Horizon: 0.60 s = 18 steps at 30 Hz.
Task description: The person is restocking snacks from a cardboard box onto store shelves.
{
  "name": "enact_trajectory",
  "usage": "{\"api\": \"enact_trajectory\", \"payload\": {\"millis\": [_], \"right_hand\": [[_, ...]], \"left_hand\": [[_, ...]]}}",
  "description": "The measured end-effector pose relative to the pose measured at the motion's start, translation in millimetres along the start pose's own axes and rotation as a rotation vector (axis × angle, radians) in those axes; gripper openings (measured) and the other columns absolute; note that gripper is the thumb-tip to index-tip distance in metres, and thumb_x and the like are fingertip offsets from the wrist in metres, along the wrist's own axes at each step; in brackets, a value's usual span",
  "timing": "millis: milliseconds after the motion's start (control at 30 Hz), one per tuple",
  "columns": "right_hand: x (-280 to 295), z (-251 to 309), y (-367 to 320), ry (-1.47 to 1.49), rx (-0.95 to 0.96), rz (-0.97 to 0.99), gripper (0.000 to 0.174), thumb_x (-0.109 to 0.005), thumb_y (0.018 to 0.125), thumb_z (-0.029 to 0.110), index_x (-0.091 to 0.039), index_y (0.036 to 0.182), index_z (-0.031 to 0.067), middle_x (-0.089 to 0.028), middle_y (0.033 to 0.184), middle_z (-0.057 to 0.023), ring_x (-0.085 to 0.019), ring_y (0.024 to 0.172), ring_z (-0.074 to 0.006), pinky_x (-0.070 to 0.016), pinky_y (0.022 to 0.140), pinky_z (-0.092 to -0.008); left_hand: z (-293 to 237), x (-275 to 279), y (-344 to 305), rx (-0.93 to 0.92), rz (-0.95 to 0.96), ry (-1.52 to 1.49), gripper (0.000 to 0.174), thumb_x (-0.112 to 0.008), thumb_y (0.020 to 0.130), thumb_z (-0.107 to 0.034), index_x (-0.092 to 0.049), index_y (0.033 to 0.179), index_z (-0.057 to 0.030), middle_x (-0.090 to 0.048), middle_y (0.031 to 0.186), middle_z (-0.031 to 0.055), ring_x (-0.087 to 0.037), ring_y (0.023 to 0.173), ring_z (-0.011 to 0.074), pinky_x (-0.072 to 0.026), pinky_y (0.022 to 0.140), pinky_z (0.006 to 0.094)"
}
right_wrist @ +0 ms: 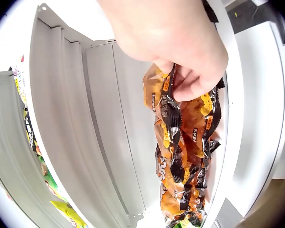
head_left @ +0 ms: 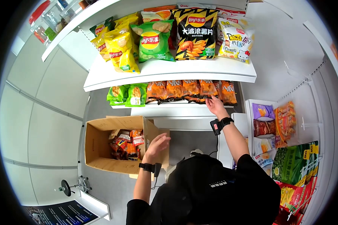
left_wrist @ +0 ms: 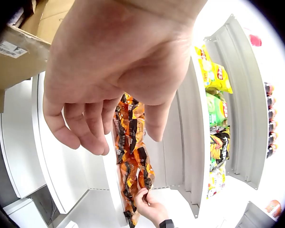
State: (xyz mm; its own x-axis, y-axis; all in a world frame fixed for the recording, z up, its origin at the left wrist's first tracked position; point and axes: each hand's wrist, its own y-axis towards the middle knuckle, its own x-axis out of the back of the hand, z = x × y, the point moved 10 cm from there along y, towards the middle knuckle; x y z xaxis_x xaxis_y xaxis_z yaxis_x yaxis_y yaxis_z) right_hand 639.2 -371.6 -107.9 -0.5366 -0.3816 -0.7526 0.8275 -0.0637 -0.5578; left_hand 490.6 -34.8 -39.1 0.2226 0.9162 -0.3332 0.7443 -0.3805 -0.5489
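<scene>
My right hand (head_left: 216,106) is at the front of the lower shelf (head_left: 172,110), where it pinches the black bottom edge of an orange snack bag (head_left: 207,88). In the right wrist view its fingers curl at the edge of that bag, partly hiding it. Several more orange snack bags (right_wrist: 199,123) stand in rows beside it. My left hand (head_left: 157,145) hovers by the right side of a cardboard box (head_left: 151,131), fingers relaxed and holding nothing. Inside the box lie red and orange snack packets (head_left: 130,149).
Large chip bags (head_left: 156,40) line the upper shelf (head_left: 169,71), which overhangs the lower one. Green snack bags (head_left: 136,94) stand left of the orange ones. More snacks hang on a side rack (head_left: 294,161) at the right. A wheeled stand (head_left: 82,183) is at lower left.
</scene>
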Motion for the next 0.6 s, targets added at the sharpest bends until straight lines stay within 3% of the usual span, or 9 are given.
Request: {"api": "enact_trajectory", "payload": {"millis": [167,233,333,533,600], "right_hand": [[4.7,2.8,1.8,-0.142,0.015,0.011,0.031,-0.05,0.091,0.019,-0.04,0.112,-0.0017,-0.052,0.106,-0.0176,-0.054,0.095,-0.0248,-0.049,0.085,-0.034],[5.6,5.3,-1.9,-0.205,0.003,0.011,0.034,-0.051,0.091,0.023,-0.041,0.113,-0.0019,-0.053,0.109,-0.0185,-0.055,0.098,-0.0248,-0.0482,0.086,-0.0343],[5.9,4.1,-6.3,-0.256,-0.055,0.033,0.04,-0.052,0.09,0.031,-0.045,0.111,-0.0024,-0.056,0.109,-0.0173,-0.056,0.097,-0.0239,-0.0473,0.087,-0.0345],[5.8,8.4,-30.1,-0.304,0.008,0.055,0.059,-0.053,0.085,0.049,-0.047,0.112,-0.0022,-0.058,0.106,-0.0142,-0.056,0.097,-0.0227,-0.046,0.088,-0.0345],[17.2,9.3,-34.3,-0.27,0.076,-0.042,0.067,-0.052,0.081,0.057,-0.047,0.113,-0.0018,-0.056,0.11,-0.0133,-0.055,0.099,-0.0228,-0.0454,0.089,-0.0344]], "left_hand": [[-2.2,-1.0,4.8,-0.005,-0.007,-0.034,0.045,-0.054,0.089,-0.03,-0.043,0.126,-0.0062,-0.06,0.106,0.0025,-0.056,0.086,0.0093,-0.044,0.079,0.0267],[-3.4,-2.5,7.5,-0.003,0.005,-0.019,0.051,-0.055,0.088,-0.033,-0.041,0.128,-0.0051,-0.057,0.111,0.0045,-0.053,0.089,0.0106,-0.0426,0.082,0.0278],[-6.8,-6.3,9.7,-0.005,0.019,-0.015,0.053,-0.056,0.087,-0.034,-0.04,0.128,-0.0044,-0.056,0.113,0.0056,-0.052,0.09,0.0118,-0.0417,0.084,0.0284],[-2.9,-0.7,13.0,-0.001,0.026,-0.019,0.051,-0.057,0.087,-0.034,-0.042,0.127,-0.0053,-0.056,0.112,0.0057,-0.052,0.091,0.0134,-0.0413,0.083,0.0291],[1.2,5.8,13.4,0.005,0.027,-0.027,0.052,-0.057,0.087,-0.034,-0.041,0.128,-0.0062,-0.056,0.113,0.0055,-0.052,0.092,0.0139,-0.0412,0.083,0.0296]]}}
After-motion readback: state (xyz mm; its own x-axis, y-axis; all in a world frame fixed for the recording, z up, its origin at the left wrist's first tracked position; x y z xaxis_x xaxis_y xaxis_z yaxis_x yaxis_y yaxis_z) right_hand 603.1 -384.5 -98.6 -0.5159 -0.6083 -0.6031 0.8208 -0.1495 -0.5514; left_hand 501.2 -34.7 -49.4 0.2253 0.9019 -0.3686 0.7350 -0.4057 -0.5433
